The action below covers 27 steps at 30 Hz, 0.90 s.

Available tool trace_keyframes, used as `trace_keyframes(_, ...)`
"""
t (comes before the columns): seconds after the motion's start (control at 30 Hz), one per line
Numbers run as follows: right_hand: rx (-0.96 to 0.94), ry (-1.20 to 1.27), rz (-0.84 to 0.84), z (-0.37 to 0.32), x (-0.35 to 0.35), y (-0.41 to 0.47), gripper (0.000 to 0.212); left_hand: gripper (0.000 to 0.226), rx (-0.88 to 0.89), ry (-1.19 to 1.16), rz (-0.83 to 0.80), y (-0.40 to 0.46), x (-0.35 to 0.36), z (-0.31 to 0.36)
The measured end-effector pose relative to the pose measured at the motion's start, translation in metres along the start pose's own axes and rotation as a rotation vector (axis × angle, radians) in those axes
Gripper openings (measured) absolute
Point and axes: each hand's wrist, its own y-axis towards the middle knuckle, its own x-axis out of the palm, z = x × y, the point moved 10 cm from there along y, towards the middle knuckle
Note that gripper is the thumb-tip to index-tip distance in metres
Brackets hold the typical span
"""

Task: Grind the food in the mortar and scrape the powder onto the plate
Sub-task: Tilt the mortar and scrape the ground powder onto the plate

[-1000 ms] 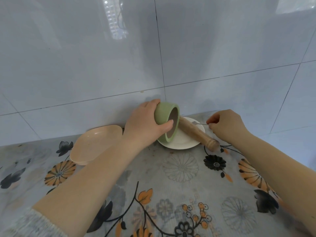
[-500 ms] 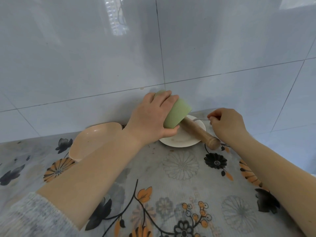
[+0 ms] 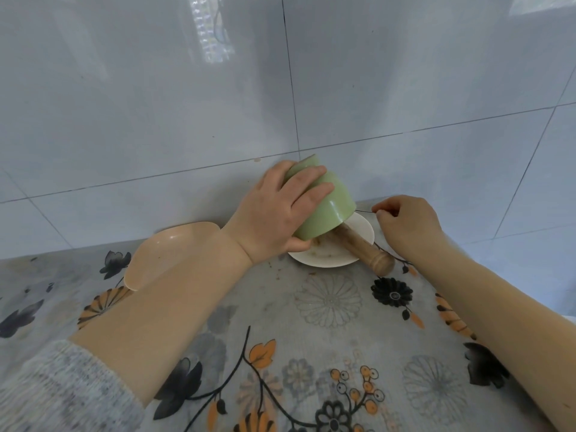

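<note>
Glossy green mortar (image 3: pixel 327 210), turned wooden pestle (image 3: pixel 363 248), glossy wall tiles (image 3: pixel 156 104).

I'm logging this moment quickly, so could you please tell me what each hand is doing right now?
Left hand: closed around the green mortar, tipped over the white plate.
Right hand: closed, pinching a thin utensil handle.

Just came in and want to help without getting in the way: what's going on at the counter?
A person's left hand holds a green mortar tipped mouth-down over a white plate, where some brownish ground food lies. A wooden pestle rests across the plate's edge. The right hand pinches a thin metal utensil beside the mortar. A peach dish sits to the left.
</note>
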Motion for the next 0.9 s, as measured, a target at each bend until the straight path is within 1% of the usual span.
trace_keyframes(0.13, -0.007, 0.024, 0.0, -0.003, 0.0, -0.003, 0.027, 0.083, -0.024, -0.021, -0.001, -0.001, 0.004, -0.002)
trace_keyframes(0.27, -0.013, 0.055, 0.027, -0.008, -0.004, -0.008, 0.026, 0.082, -0.108, -0.082, 0.012, -0.004, 0.007, -0.01)
trace_keyframes(0.37, -0.045, 0.068, 0.032, -0.016, -0.006, -0.011, 0.025, 0.077, -0.258, -0.182, 0.051, -0.008, 0.005, -0.023)
trace_keyframes(0.5, -0.083, 0.084, 0.033, -0.027, -0.007, -0.015, 0.022, 0.073, -0.552, -0.426, 0.089, -0.022, 0.01, -0.051)
trace_keyframes(0.57, -0.108, 0.097, 0.021, -0.033, -0.007, -0.015, 0.019, 0.07, -0.663, -0.53, 0.105, -0.029, 0.017, -0.064)
trace_keyframes(0.73, -0.2, 0.097, 0.008, -0.053, -0.007, -0.016, 0.019, 0.061, -0.817, -0.707, 0.167, -0.044, 0.031, -0.081)
trace_keyframes(0.83, -0.273, 0.04, 0.026, -0.072, -0.005, -0.015, 0.02, 0.056, -0.898, -0.789, 0.199, -0.05, 0.036, -0.088)
trace_keyframes(0.9, -0.34, -0.007, 0.04, -0.088, -0.003, -0.015, 0.022, 0.047, -0.944, -0.878, 0.225, -0.052, 0.037, -0.09)
